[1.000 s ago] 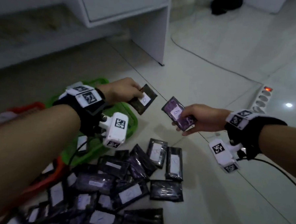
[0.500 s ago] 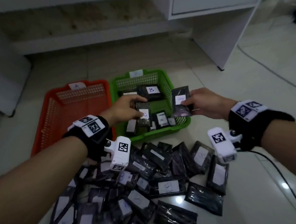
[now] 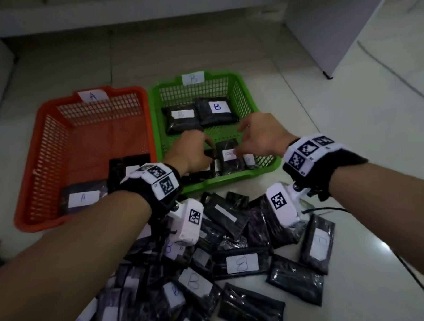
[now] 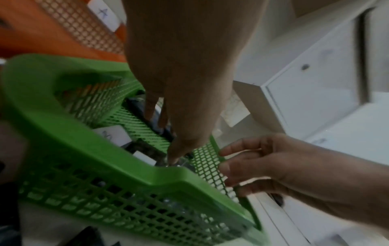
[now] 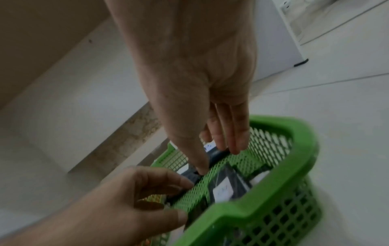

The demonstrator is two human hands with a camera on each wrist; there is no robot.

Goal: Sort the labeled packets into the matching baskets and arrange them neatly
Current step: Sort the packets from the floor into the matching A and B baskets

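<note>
A green basket (image 3: 229,183) marked B stands right of an orange basket (image 3: 32,163) marked A. Both hands reach into the green basket's front part. My left hand (image 3: 207,151) curls its fingers round a dark packet (image 3: 212,158) and holds it low by the front wall. My right hand (image 3: 238,147) hovers with loose, straight fingers over a labeled packet (image 3: 227,158) lying on the basket floor. In the left wrist view the left hand (image 4: 166,136) points down behind the green rim (image 4: 105,149). The right hand (image 5: 214,158) holds nothing in its own view.
Two B packets (image 3: 217,110) lie at the back of the green basket, and A packets (image 3: 83,199) lie in the orange one. A heap of black packets (image 3: 242,262) covers the floor in front. A white cabinet (image 3: 335,31) stands at the back right; a cable (image 3: 326,210) runs right.
Both hands carried packets from above the floor over to the green basket and down into it. The right hand has let go of its packet; the left still grips one.
</note>
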